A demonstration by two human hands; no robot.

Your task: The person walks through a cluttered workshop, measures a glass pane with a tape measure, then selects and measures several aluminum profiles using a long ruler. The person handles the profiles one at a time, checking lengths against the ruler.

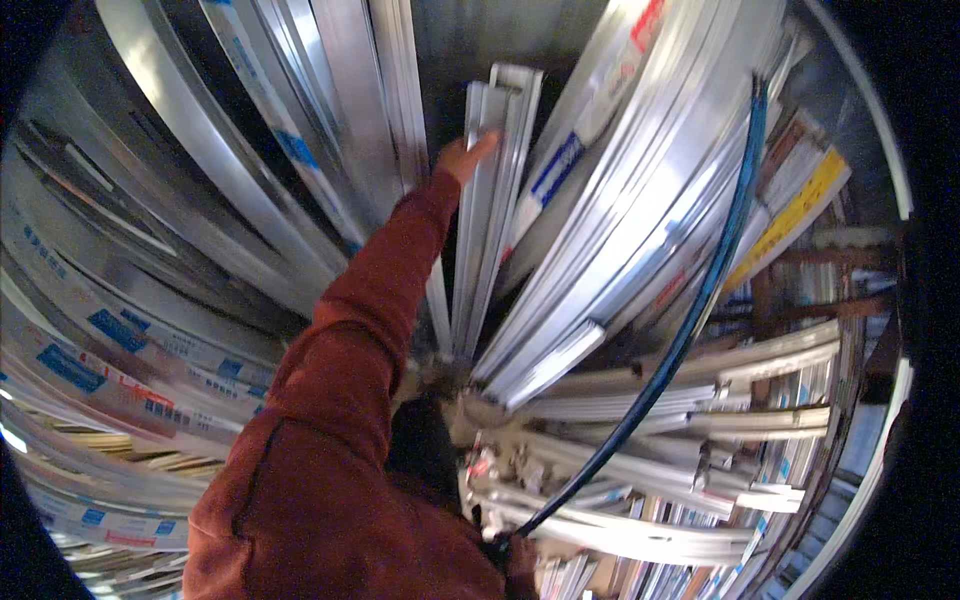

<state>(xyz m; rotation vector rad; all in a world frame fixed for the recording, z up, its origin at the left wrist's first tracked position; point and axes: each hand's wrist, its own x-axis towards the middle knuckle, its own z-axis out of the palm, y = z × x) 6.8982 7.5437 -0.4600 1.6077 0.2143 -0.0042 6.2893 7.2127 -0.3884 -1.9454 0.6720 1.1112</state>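
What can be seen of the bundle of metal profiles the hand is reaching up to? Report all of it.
The bundle of metal profiles is a handful of long, pale silvery channel sections, aluminium by the look, standing close together and nearly upright among many other leaning lengths. Their cut, open ends show at the top, and their lower ends run down behind the red sleeve. One hand rests against the bundle's left edge near the top; which hand it is cannot be told. Labelled profiles lean beside it on the right.

Stacked aluminium profiles (640,500) on storage rack (800,300).
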